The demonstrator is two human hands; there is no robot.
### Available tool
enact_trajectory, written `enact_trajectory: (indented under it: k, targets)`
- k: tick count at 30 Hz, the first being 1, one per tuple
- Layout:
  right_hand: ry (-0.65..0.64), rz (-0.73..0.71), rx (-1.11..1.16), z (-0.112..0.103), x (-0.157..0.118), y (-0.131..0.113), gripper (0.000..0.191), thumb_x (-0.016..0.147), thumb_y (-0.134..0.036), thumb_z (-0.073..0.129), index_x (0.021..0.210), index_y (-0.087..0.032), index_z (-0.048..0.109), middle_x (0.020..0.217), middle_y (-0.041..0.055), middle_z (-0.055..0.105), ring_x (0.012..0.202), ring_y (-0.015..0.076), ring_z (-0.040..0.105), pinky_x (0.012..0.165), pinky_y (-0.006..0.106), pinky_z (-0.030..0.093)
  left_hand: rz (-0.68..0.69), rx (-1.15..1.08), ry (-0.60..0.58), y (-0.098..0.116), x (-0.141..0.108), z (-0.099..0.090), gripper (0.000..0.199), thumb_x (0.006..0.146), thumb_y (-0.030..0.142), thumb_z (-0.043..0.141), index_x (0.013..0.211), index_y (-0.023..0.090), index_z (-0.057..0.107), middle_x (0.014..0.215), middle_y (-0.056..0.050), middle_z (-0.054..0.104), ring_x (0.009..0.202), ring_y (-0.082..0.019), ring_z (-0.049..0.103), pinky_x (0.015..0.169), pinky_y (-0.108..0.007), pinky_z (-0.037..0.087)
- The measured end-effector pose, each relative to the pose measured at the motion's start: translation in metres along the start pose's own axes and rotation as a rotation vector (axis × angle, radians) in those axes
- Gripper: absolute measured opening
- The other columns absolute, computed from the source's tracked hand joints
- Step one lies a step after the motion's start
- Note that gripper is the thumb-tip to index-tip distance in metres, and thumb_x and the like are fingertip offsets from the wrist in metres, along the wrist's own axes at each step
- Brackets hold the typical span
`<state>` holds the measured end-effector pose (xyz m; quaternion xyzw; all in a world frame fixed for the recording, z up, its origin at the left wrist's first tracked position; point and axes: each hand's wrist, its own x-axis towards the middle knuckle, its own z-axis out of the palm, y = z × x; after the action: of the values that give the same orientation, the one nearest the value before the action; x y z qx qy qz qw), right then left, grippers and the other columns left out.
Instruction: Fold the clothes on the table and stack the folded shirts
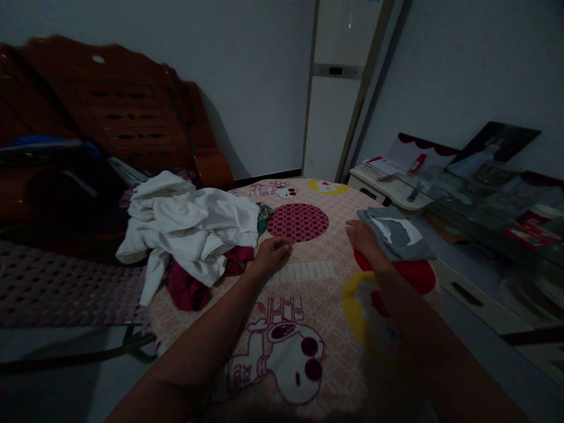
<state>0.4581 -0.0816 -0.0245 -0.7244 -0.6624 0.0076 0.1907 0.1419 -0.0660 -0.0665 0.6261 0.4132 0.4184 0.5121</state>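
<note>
My left hand (272, 254) rests on the patterned tablecloth (304, 282), its fingers loosely bent and nothing seen in them. Just to its left lies a loose heap with a white garment (189, 217) on top and dark red cloth (189, 288) showing beneath. A bit of green cloth (264, 217) pokes out at the heap's right side. On the right, my right hand (362, 236) lies open and empty at the left edge of a folded grey garment (396, 235) with a white print. The hand appears to touch that garment, though the contact is hard to make out.
A wooden bench (127, 111) with dark items on it stands at the left behind a woven seat (66, 282). A tall white cabinet unit (330, 117) is at the back. To the right is a glass-topped stand (480, 205) with papers (381, 167) and a picture (493, 144).
</note>
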Motion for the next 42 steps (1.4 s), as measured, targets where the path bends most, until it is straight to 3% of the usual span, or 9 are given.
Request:
enact_trajectory:
  k: [4,8,14,19,25,30,34,38,42]
  targets:
    - [-0.18,-0.104,0.075,0.034,-0.015,-0.056,0.036,0.093,-0.02,0.055,0.126,-0.013,0.069,0.13,0.0168,0.068,0.12,0.0271,0.063,0.106,0.036,0.044,0.042,0.165,0.037,0.002,-0.004,-0.004,0.022,0.075,0.032,0.064,0.087,0.015,0.073,0.078,-0.006,0.073,0.07,-0.019,0.066,0.069,-0.032,0.053]
    - [-0.088,-0.12,-0.013,0.056,-0.027,-0.079,0.037,0.095,-0.022,0.054,0.129,-0.013,0.067,0.136,0.0172,0.063,0.128,0.0274,0.057,0.111,0.038,0.04,0.128,0.458,0.152,0.007,-0.007,-0.016,0.022,0.076,0.021,0.06,0.093,0.016,0.074,0.093,-0.006,0.076,0.088,-0.022,0.069,0.084,-0.034,0.054]
    - [0.048,-0.164,0.029,0.073,-0.031,-0.068,0.037,0.096,-0.022,0.049,0.126,-0.013,0.069,0.138,0.0159,0.063,0.128,0.0267,0.056,0.113,0.039,0.039,0.264,0.665,0.455,0.018,-0.006,-0.042,0.037,0.08,0.011,0.055,0.115,0.012,0.069,0.122,-0.015,0.069,0.116,-0.027,0.063,0.106,-0.043,0.047]
    - [0.113,-0.188,0.08,0.081,-0.029,-0.059,0.034,0.094,-0.021,0.049,0.118,-0.016,0.073,0.13,0.0145,0.068,0.123,0.0269,0.059,0.11,0.041,0.042,0.382,0.876,0.792,0.039,-0.014,-0.065,0.046,0.083,0.013,0.056,0.129,0.018,0.061,0.159,-0.012,0.042,0.151,-0.031,0.029,0.124,-0.058,0.018]
    - [0.146,-0.2,0.146,0.089,-0.025,-0.052,0.032,0.092,-0.021,0.051,0.114,-0.018,0.074,0.128,0.0128,0.069,0.121,0.0262,0.06,0.109,0.042,0.044,0.274,1.001,0.841,0.044,-0.027,-0.095,0.046,0.08,0.018,0.06,0.126,0.014,0.063,0.165,-0.015,0.03,0.156,-0.038,0.011,0.124,-0.066,0.002]
    - [0.128,-0.184,0.181,0.091,-0.025,-0.051,0.032,0.09,-0.022,0.053,0.113,-0.017,0.074,0.129,0.0148,0.068,0.123,0.0277,0.06,0.11,0.044,0.044,0.284,0.977,0.845,0.041,-0.022,-0.102,0.049,0.083,0.02,0.053,0.131,0.01,0.06,0.151,-0.02,0.05,0.151,-0.037,0.028,0.123,-0.068,0.002]
    - [0.175,-0.187,0.273,0.089,-0.027,-0.053,0.032,0.089,-0.022,0.053,0.111,-0.017,0.075,0.125,0.0154,0.07,0.12,0.0289,0.061,0.11,0.046,0.045,0.384,0.899,0.801,0.048,-0.019,-0.079,0.045,0.088,0.02,0.05,0.13,0.012,0.061,0.141,-0.019,0.06,0.14,-0.032,0.047,0.125,-0.064,0.008]
    - [0.156,-0.188,0.501,0.076,-0.027,-0.063,0.033,0.087,-0.028,0.056,0.113,-0.02,0.075,0.12,0.0121,0.073,0.114,0.0279,0.066,0.105,0.047,0.049,0.552,0.721,0.493,0.049,-0.023,-0.039,0.046,0.095,0.025,0.047,0.139,0.016,0.056,0.145,-0.017,0.057,0.138,-0.027,0.051,0.122,-0.056,0.03]
    - [-0.022,-0.296,0.784,0.064,-0.034,-0.086,0.044,0.079,-0.031,0.067,0.121,-0.02,0.071,0.121,0.0095,0.074,0.112,0.027,0.067,0.101,0.043,0.052,0.668,0.545,0.136,0.04,-0.035,0.009,0.052,0.099,0.028,0.046,0.15,0.017,0.047,0.154,-0.018,0.048,0.144,-0.027,0.045,0.117,-0.049,0.04]
